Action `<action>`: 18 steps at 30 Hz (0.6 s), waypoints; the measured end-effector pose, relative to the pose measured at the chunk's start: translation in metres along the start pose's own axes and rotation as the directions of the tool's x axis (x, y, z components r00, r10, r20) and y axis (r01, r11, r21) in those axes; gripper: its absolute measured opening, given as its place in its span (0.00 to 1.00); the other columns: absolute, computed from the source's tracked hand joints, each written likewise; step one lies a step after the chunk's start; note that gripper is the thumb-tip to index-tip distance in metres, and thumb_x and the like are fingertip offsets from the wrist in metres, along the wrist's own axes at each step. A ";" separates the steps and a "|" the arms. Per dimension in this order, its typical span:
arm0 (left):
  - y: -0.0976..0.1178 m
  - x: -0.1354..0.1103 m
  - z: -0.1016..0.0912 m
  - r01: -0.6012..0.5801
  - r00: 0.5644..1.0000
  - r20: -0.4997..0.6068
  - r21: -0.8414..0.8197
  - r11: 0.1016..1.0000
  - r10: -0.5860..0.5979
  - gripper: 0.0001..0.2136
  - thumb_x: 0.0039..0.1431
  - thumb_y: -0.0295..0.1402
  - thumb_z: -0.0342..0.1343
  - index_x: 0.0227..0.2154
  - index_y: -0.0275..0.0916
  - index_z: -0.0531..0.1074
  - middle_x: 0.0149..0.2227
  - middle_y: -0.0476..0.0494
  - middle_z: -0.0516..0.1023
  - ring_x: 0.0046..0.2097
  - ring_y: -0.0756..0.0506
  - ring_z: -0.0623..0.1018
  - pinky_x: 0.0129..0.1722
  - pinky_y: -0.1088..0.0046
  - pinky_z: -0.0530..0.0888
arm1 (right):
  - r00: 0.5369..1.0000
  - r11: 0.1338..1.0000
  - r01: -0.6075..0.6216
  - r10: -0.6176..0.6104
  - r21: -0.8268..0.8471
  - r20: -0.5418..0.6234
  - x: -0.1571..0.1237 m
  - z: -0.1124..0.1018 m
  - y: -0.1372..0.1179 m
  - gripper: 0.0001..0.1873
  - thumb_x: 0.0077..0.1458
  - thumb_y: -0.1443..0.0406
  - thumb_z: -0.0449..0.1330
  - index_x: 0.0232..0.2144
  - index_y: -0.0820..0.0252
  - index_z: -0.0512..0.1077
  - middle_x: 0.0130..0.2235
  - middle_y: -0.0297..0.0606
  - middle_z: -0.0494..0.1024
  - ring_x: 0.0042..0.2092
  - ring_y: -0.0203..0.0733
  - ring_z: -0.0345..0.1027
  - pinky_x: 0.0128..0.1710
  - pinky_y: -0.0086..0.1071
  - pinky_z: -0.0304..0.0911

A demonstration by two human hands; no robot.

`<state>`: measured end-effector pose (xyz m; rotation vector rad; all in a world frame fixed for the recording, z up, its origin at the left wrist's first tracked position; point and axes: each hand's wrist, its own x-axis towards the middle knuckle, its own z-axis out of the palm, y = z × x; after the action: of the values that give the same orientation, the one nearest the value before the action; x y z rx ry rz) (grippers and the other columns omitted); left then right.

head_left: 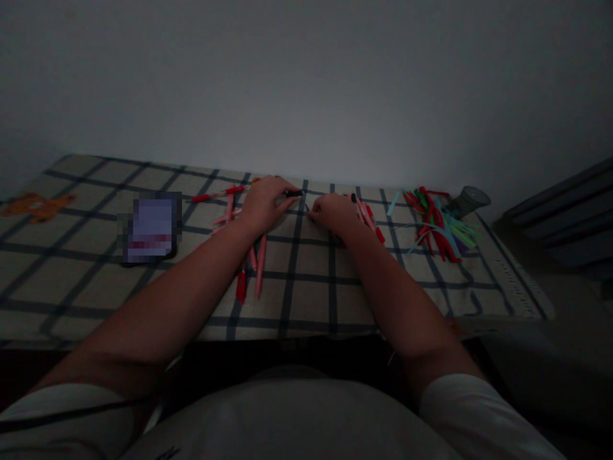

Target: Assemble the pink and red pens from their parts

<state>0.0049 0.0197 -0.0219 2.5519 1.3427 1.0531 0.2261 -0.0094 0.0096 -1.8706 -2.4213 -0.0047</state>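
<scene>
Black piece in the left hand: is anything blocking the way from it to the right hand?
Nothing loose is visible between the black piece in the left hand and the right hand; only checked cloth shows there. A small dark tip juts from the right fingers into that gap.

Both bare forearms reach from near side toward far side, converging at center. Left forearm (191,278) slants rightward, left hand (265,199) back up, thumb and forefinger extended right in pinch. Right forearm (395,284) slants leftward, right hand (335,212) with fingers curled, fingertips drawn together, pointing left. Hands near each other, apart, left slightly farther out.
</scene>
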 end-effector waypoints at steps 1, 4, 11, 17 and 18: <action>-0.001 0.000 0.000 -0.009 1.000 0.009 0.008 1.000 0.009 0.12 0.75 0.37 0.62 0.55 0.46 0.86 0.54 0.40 0.89 0.60 0.35 0.83 0.64 0.55 0.77 | 1.000 1.000 -0.003 0.003 0.008 -0.009 0.000 0.001 0.000 0.16 0.73 0.56 0.65 0.46 0.58 0.90 0.50 0.53 0.91 0.48 0.55 0.83 0.48 0.43 0.73; -0.003 0.001 0.001 -0.035 0.999 0.043 0.035 0.999 0.033 0.14 0.77 0.38 0.59 0.57 0.48 0.86 0.55 0.41 0.89 0.61 0.35 0.83 0.65 0.56 0.76 | 0.996 0.997 -0.018 0.024 0.079 -0.083 -0.001 -0.001 0.001 0.17 0.75 0.56 0.63 0.47 0.58 0.89 0.50 0.50 0.91 0.48 0.53 0.82 0.48 0.41 0.70; -0.005 0.001 0.003 -0.054 0.996 0.070 0.072 0.996 0.049 0.16 0.80 0.39 0.57 0.61 0.52 0.86 0.55 0.42 0.89 0.60 0.38 0.83 0.66 0.59 0.75 | 0.950 0.929 0.179 -0.078 0.324 -0.301 -0.001 -0.002 0.002 0.23 0.80 0.57 0.52 0.50 0.62 0.86 0.45 0.46 0.88 0.45 0.46 0.77 0.48 0.37 0.63; -0.007 0.001 0.006 -0.086 0.995 0.063 0.045 0.995 0.083 0.16 0.78 0.37 0.60 0.62 0.54 0.85 0.55 0.42 0.89 0.60 0.38 0.84 0.69 0.56 0.73 | 0.955 0.919 0.220 -0.134 0.326 -0.264 0.001 0.003 0.003 0.19 0.76 0.56 0.58 0.54 0.60 0.84 0.46 0.44 0.88 0.46 0.48 0.75 0.49 0.36 0.61; -0.007 0.001 0.006 -0.089 0.994 0.061 0.042 0.995 0.086 0.17 0.77 0.37 0.61 0.62 0.53 0.85 0.55 0.42 0.89 0.60 0.38 0.84 0.69 0.55 0.74 | 0.954 0.918 0.224 -0.138 0.328 -0.266 0.002 0.003 0.003 0.18 0.76 0.57 0.58 0.54 0.60 0.84 0.46 0.45 0.88 0.47 0.48 0.75 0.49 0.36 0.61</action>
<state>0.0039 0.0264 -0.0288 2.6743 1.2654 0.9628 0.2282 -0.0068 0.0066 -1.3992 -2.2410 0.1749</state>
